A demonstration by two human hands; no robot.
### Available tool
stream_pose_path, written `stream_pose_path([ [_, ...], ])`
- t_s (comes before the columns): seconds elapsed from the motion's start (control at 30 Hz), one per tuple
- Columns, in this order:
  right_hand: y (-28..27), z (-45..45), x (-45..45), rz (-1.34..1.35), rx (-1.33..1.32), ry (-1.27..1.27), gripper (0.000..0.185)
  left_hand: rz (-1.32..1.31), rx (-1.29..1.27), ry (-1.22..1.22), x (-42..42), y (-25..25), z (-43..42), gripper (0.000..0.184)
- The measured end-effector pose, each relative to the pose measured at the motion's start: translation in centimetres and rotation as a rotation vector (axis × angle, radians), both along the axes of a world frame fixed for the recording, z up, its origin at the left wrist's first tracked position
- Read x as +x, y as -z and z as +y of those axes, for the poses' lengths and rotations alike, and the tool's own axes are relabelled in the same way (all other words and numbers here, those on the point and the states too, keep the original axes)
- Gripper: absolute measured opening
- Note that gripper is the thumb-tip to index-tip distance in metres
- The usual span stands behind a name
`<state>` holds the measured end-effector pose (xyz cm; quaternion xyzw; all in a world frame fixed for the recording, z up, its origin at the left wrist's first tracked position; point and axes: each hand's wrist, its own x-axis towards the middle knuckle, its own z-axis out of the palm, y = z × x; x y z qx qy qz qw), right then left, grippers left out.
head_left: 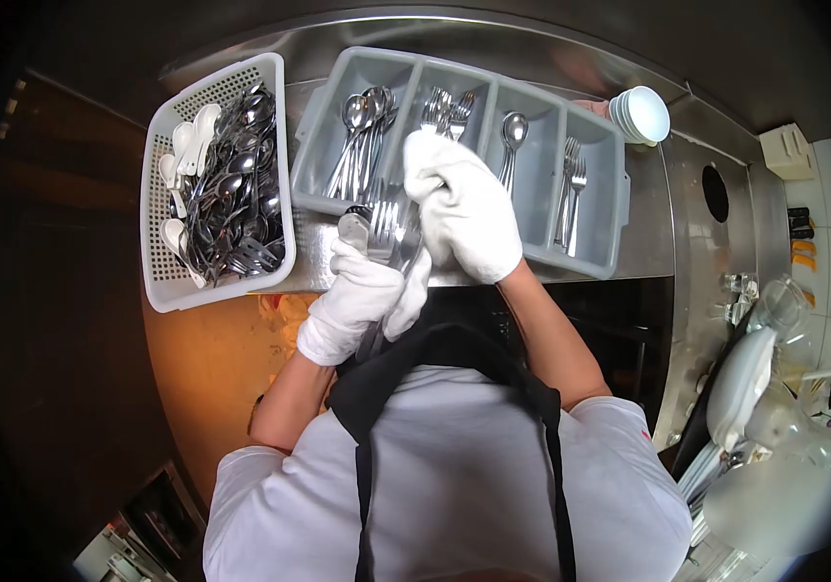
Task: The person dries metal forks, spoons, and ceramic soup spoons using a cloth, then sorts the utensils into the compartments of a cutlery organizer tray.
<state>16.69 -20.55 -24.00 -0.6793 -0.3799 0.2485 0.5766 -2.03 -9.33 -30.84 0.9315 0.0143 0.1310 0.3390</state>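
Note:
My left hand, in a white glove, is closed round a bunch of cutlery, with fork tines and a spoon bowl pointing up. A fold of white cloth hangs beside it. My right hand, also white-gloved, reaches over the grey divided tray, its bent fingers by forks in the second compartment; what they hold is hidden. Spoons lie in the first compartment, spoons in the third and forks in the fourth.
On the left stands a perforated basket full of mixed metal cutlery and several white spoons. Stacked pale bowls are behind the tray's right end. Glassware and a white bundle are at the far right.

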Motion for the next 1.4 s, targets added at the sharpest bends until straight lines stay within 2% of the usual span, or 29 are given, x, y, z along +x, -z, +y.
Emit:
stream_pose_path([
  [0.07, 1.9, 0.7, 0.2, 0.028, 0.206, 0.151, 0.020, 0.018, 0.002, -0.032, -0.8, 1.2, 0.3, 0.009],
  [0.1, 3.6, 1.0, 0.4, 0.472, 0.376, 0.149, 0.018, 0.033, 0.005, -0.054, -1.3, 2.0, 0.7, 0.010],
  [0.17, 5.3, 0.5, 2.7, 0.168, 0.283, 0.093, 0.021, 0.113, 0.042, -0.104, -2.7, 5.2, 1.9, 0.013],
  [0.23, 4.6, 0.9, 2.2, 0.246, 0.354, 0.046, 0.014, 0.243, 0.120, -0.117, -3.7, 7.6, 2.6, 0.016],
  [0.27, 4.2, 1.1, 2.0, 0.286, 0.388, 0.022, 0.011, 0.241, 0.197, -0.049, -4.2, 8.0, 2.9, 0.018],
  [0.3, 3.9, 1.3, 2.0, 0.310, 0.365, 0.051, 0.011, 0.148, 0.288, 0.055, -3.3, 3.8, 2.1, 0.017],
  [0.33, 3.8, 1.6, 2.0, 0.331, 0.344, 0.081, 0.012, 0.050, 0.380, 0.159, -2.4, 1.9, 1.2, 0.017],
  [0.37, 7.1, 2.1, 2.7, 0.459, 0.308, 0.071, 0.014, -0.011, -0.286, -0.042, -2.8, 2.5, -0.5, 0.018],
  [0.4, 10.2, 2.7, 3.4, 0.589, 0.273, 0.069, 0.016, -0.021, -0.300, -0.055, -2.7, 2.4, -0.8, 0.020],
  [0.43, 10.7, 3.4, 3.4, 0.472, 0.153, -0.017, 0.018, -0.031, -0.314, -0.070, -2.7, 2.2, -1.0, 0.021],
  [0.47, 11.3, 3.8, 2.3, 0.245, 0.002, 0.005, 0.017, -0.042, -0.327, -0.086, -2.9, 2.1, -0.9, 0.023],
  [0.5, 7.6, 3.9, -0.2, -0.398, -0.358, 0.077, 0.016, -0.038, -0.263, -0.112, -2.8, 1.6, -0.5, 0.024],
  [0.53, 6.4, 4.7, -2.6, -0.542, -0.405, 0.097, 0.015, -0.035, -0.201, -0.138, -2.5, 0.8, 0.3, 0.025],
  [0.57, 5.8, 5.5, -4.5, -0.593, -0.378, 0.108, 0.015, -0.033, -0.138, -0.165, -2.1, 0.1, 0.9, 0.026],
  [0.6, 5.6, 5.7, -5.4, -0.305, -0.045, 0.098, 0.015, -0.031, -0.076, -0.192, -2.0, -0.2, 1.3, 0.027],
  [0.7, 3.8, 6.6, -4.1, -0.802, -0.319, -0.271, 0.022, -0.064, -0.156, -0.266, -2.8, 0.5, 1.9, 0.021],
  [0.8, 4.1, 9.2, -2.2, -1.024, -0.372, -0.325, 0.018, -0.064, -0.183, -0.308, -3.9, 0.8, 2.3, 0.019],
  [0.83, 5.2, 9.8, -2.3, -0.599, -0.146, -0.094, 0.013, -0.055, -0.173, -0.315, -4.3, 0.6, 2.4, 0.019],
  [0.9, 6.5, 9.1, -2.8, -0.730, -0.192, -0.078, 0.011, -0.037, -0.154, -0.314, -4.8, 0.6, 2.9, 0.019],
  [0.97, 3.9, 6.8, -3.9, -0.784, -0.267, -0.045, 0.007, -0.020, -0.141, -0.305, -4.8, 0.6, 3.3, 0.018],
  [1.07, 7.6, 3.1, -7.2, -0.974, -0.120, 0.421, 0.028, 0.002, -0.127, -0.276, -4.4, 0.5, 3.7, 0.018],
  [1.17, 9.3, -0.5, -8.1, -0.525, -0.074, 0.417, 0.031, 0.018, -0.121, -0.234, -3.8, 0.6, 4.0, 0.017],
  [1.27, 10.3, -2.1, -7.8, 0.441, 0.063, 0.611, 0.033, 0.028, -0.115, -0.190, -3.3, 0.6, 4.5, 0.016],
  [1.33, 10.6, -2.0, -6.3, 0.718, 0.181, 0.780, 0.034, 0.039, -0.111, -0.163, -3.0, 0.6, 4.6, 0.016],
  [1.4, 10.6, -1.4, -4.7, 0.811, 0.229, 0.867, 0.036, 0.044, -0.100, -0.138, -2.7, 0.5, 4.7, 0.016],
])
